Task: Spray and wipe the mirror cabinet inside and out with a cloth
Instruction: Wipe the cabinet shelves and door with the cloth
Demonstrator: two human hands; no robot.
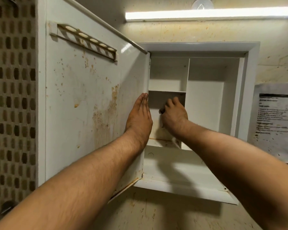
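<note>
Stained wall (206, 33) surrounds the open cabinet (250, 80). Left hand (139, 117) lies flat against its door (90, 97). Right hand (174, 113) curls round a dark cloth (161, 111), mostly hidden.

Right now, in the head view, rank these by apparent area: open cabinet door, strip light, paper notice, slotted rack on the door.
1. cabinet door, helped by being nearest the camera
2. paper notice, though cut off at the frame edge
3. strip light, longest but thin
4. slotted rack
</note>
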